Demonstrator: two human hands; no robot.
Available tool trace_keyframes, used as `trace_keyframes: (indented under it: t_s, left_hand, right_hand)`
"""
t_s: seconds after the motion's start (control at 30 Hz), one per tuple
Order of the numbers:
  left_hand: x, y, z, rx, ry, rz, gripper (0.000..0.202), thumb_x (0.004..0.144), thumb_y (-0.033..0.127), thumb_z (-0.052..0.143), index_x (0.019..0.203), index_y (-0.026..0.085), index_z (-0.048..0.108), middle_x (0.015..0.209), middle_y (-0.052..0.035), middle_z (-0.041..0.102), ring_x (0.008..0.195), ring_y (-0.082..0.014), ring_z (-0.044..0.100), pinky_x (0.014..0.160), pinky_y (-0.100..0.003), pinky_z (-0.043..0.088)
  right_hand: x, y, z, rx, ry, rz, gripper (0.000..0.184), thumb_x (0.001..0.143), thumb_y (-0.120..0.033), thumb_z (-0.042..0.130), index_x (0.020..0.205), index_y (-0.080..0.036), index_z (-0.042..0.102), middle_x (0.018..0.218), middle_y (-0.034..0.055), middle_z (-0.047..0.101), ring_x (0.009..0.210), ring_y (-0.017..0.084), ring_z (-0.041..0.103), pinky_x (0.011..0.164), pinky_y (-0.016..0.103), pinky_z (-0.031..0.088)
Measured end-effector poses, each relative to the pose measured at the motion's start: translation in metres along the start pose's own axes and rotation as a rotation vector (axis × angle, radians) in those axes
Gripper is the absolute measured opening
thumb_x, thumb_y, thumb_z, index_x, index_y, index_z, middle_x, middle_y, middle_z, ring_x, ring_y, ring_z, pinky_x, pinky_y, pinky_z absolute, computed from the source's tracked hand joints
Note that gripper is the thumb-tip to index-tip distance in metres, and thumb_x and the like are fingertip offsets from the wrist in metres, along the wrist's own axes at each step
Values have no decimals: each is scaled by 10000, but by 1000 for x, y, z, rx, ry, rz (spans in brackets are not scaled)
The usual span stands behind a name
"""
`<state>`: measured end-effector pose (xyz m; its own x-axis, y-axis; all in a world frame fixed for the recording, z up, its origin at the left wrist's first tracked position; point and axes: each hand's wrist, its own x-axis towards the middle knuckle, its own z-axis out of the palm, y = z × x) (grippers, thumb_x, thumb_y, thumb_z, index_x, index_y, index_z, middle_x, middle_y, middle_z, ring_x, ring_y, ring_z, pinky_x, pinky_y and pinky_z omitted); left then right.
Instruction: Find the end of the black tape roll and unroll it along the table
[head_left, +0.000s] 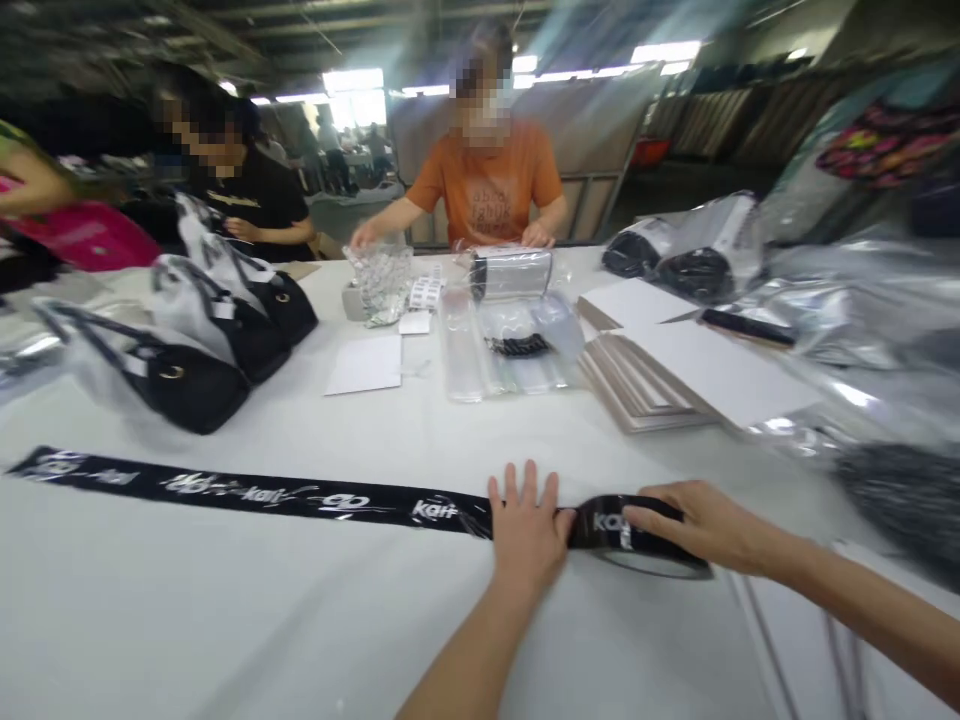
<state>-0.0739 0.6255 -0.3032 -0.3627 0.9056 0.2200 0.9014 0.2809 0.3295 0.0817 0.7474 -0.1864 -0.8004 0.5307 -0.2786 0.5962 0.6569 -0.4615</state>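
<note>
A long black strap [345,500] with white lettering lies stretched across the white table from the far left toward the right. My left hand [527,530] rests flat on it, fingers spread, pressing it against the tabletop. To the right of that hand the strap curves into a loop [611,518], partly raised off the table. My right hand [701,525] grips the loop's top, thumb in front; its other fingers are partly hidden. Part of the strap is covered by my left hand.
Black handbags [199,385] with plastic wrapping stand at left. Clear plastic bags [469,360] lie mid-table. A stack of white boards [712,370] sits at right, near crumpled plastic [885,380]. Across the table a person in an orange shirt [487,180] handles packaging; another person in black [259,205] is at left.
</note>
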Motion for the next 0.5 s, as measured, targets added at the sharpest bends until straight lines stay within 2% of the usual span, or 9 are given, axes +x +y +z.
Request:
trace_keyframes:
  t_s: [0.07,0.13,0.23,0.37,0.5]
  left_hand:
    - [-2,1,2,3,-2,-23,504,908,541,304,1361,336,388,1474,-26,337,1359,-318,255,1090,-603,204]
    - [-3,2,7,5,-3,-16,510,902,536,333,1365,329,383,1480,-28,325,1365,-328,236,1095,-603,174]
    - [-5,2,13,13,-6,5,524,901,540,323,1379,330,360,1486,-29,312,1367,-339,225,1090,-607,162]
    - [-6,2,13,47,-13,4,550,905,550,283,1401,316,318,1489,-46,306,1368,-340,222,1087,-607,151]
    - [-7,3,15,66,-27,3,580,894,575,282,1409,308,303,1493,-61,296,1370,-344,214,1089,-605,136]
  right_hand:
    - [-13,6,1,115,-10,58,528,830,-624,401,657,-165,597,601,6,580,586,159,530,516,239,359]
    - [-22,12,3,121,35,129,565,843,-630,355,623,-159,576,564,-3,537,569,142,496,501,234,329]
    - [-26,23,-2,-123,75,186,604,834,-650,353,574,-161,594,508,10,525,527,141,477,494,247,296]
    - [-24,33,-19,-508,16,204,588,777,-688,419,664,-175,682,584,84,627,569,210,567,524,280,329]
    - [-19,31,-25,-623,-69,248,657,765,-730,371,752,-166,708,702,138,677,678,279,633,574,320,397]
